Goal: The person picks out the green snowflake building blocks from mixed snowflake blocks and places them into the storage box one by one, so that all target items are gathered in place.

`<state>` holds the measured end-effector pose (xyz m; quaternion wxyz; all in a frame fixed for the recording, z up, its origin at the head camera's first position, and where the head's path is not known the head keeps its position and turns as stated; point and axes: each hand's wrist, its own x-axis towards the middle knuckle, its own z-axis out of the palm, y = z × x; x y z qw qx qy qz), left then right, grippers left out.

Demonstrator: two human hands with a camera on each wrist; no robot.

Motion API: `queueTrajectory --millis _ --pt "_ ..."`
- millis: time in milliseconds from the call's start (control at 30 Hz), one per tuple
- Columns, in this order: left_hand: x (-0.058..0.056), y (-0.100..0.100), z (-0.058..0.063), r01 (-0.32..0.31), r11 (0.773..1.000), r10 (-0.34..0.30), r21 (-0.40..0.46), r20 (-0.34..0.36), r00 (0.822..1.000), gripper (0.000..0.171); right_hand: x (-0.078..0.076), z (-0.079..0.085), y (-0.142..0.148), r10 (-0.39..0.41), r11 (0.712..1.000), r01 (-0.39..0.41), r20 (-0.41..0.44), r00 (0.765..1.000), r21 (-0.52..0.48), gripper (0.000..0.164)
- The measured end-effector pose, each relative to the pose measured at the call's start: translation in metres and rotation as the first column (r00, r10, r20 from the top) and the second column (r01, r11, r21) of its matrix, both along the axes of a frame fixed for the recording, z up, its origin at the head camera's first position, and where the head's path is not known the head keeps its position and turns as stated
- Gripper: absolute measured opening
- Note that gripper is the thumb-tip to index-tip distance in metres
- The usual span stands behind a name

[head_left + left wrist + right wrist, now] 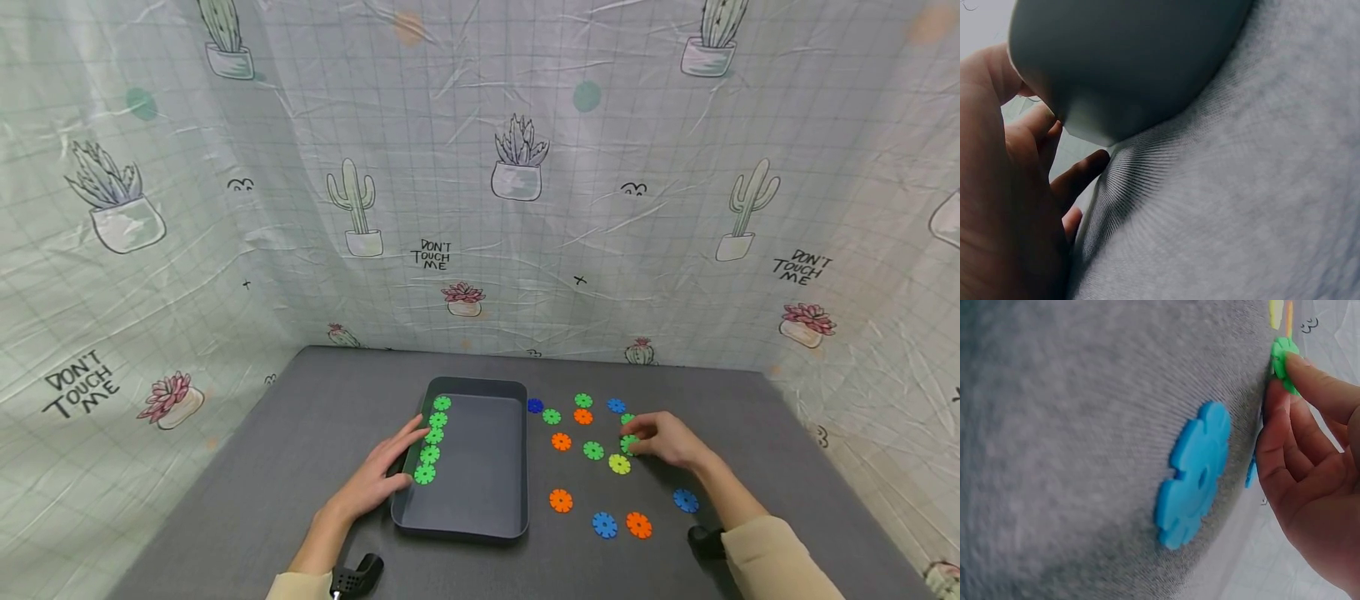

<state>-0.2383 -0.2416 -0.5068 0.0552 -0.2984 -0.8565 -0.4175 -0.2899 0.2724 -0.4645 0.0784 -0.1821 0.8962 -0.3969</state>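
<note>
On the table a dark grey tray (480,533) carries a column of several green notched discs (430,454) along its left side. My left hand (378,471) holds the tray's left edge, thumb and index finger at the rim; the left wrist view shows its other fingers (1082,175) outside the tray wall (1129,69). To the right of the tray, my right hand (667,439) pinches a green disc (1284,359) between thumb and fingers, close over the table. Another green disc (627,419) lies beside its fingertips, and a yellow one (619,464) lies just nearer to me.
Scattered right of the tray are orange discs (561,500), blue discs (604,525) and more green discs (593,451). A dark blue disc (535,406) lies by the tray's far right corner. A patterned curtain (570,275) surrounds the grey table (247,492).
</note>
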Motion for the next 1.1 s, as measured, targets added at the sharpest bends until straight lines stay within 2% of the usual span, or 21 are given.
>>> queueTrajectory --millis 167,300,433,700,1100 --pt "0.0 0.001 0.0 0.002 1.0 -0.002 0.006 0.01 1.0 0.069 0.002 0.006 0.001 -0.051 0.998 0.055 0.083 0.995 -0.044 0.024" --pt "-0.001 0.001 -0.001 0.001 1.0 -0.001 0.005 0.01 1.0 0.069 0.001 0.012 -0.002 -0.118 0.99 0.126 0.125 0.985 -0.059 0.026" --pt "-0.002 0.001 -0.002 0.0 1.0 0.0 0.004 0.006 1.0 0.069 0.0 0.019 -0.011 -0.151 0.984 0.164 0.159 0.976 -0.074 0.027" --pt "-0.003 0.0 -0.002 -0.004 1.0 0.004 0.0 0.005 1.0 0.068 -0.004 0.028 -0.036 -0.135 0.977 0.162 0.182 0.974 -0.141 0.033" --pt "-0.004 0.0 -0.003 0.01 1.0 -0.01 0.002 -0.01 1.0 0.068 -0.017 0.044 -0.097 -0.093 0.956 0.146 0.209 0.974 -0.255 0.038"
